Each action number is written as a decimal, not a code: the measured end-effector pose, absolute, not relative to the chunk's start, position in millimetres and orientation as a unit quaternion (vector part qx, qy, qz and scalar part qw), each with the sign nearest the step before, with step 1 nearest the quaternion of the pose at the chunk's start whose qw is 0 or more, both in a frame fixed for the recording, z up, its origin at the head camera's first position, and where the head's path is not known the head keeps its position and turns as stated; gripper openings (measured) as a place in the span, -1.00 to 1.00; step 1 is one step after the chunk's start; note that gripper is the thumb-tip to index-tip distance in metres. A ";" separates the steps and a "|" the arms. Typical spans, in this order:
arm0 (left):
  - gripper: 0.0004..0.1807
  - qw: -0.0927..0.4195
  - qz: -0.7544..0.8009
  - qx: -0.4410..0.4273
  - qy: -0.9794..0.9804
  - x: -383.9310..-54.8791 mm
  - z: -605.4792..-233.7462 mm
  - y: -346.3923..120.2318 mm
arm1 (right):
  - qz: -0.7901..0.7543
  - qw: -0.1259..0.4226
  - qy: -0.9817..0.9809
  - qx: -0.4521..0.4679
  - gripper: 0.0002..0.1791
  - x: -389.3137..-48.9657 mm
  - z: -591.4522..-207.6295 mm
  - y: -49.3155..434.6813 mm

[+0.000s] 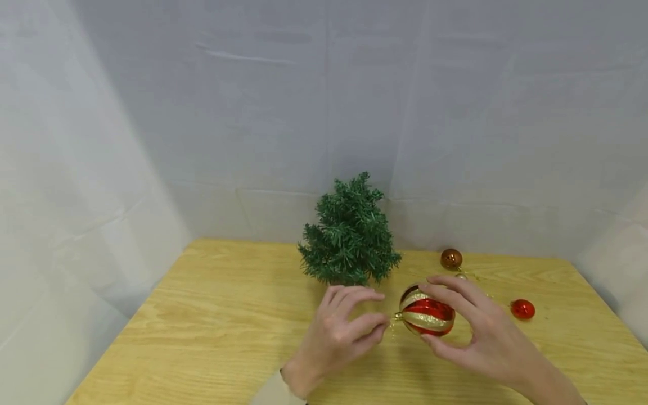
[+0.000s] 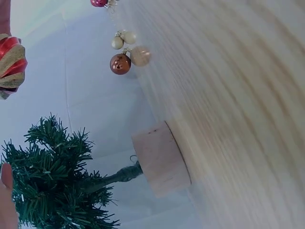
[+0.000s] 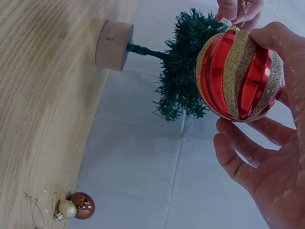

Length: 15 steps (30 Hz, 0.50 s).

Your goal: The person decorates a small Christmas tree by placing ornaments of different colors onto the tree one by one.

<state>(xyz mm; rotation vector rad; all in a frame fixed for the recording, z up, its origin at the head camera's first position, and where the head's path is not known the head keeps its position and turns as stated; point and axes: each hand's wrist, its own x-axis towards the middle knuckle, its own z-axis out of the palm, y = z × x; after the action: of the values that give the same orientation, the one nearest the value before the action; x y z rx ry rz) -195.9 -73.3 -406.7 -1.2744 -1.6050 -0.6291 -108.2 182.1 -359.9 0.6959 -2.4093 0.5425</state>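
Observation:
A large red Christmas bauble [image 1: 429, 313] with gold glitter stripes is held above the table, its gold cap turned to the left. My right hand [image 1: 483, 334] grips it between thumb and fingers. At the cap end, my left hand [image 1: 340, 331] pinches the bauble's thin gold string [image 3: 246, 8] between thumb and fingertips. Just behind the hands stands a small green artificial Christmas tree [image 1: 351, 233]. Its round wooden base [image 2: 161, 160] rests on the table. In the left wrist view, most of the left hand is out of frame.
On the table's right side lie a shiny brown bauble [image 1: 451, 259], a small pale bauble [image 3: 66, 209] beside it, and a small red bauble [image 1: 522, 309]. Thin gold strings lie near them. A white cloth [image 1: 243, 124] hangs behind the wooden table [image 1: 202, 332].

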 end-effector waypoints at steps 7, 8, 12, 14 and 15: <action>-0.88 0.456 -0.309 -0.508 -0.663 -196.3 -409.7 -74.5 | 0.189 0.291 -0.901 0.261 -0.35 -107.1 -360.5 182.1; -0.88 0.454 -0.312 -0.507 -0.663 -196.1 -409.9 -74.6 | 0.188 0.292 -0.901 0.260 -0.35 -107.2 -360.8 181.8; -0.87 0.450 -0.319 -0.508 -0.662 -196.0 -409.8 -74.2 | 0.201 0.287 -0.897 0.268 -0.36 -107.8 -362.6 179.7; -0.87 0.445 -0.326 -0.509 -0.661 -195.8 -409.4 -73.7 | 0.206 0.289 -0.893 0.277 -0.43 -108.1 -363.3 178.2; -0.87 0.441 -0.330 -0.510 -0.661 -195.5 -409.1 -73.5 | 0.208 0.291 -0.890 0.283 -0.46 -108.4 -363.7 177.4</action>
<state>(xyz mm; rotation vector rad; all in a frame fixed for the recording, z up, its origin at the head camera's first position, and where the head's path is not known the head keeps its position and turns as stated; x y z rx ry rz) -195.5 -73.5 -409.1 -1.2655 -1.6416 -0.8201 -108.4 177.4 -363.7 0.7537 -2.3730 0.5556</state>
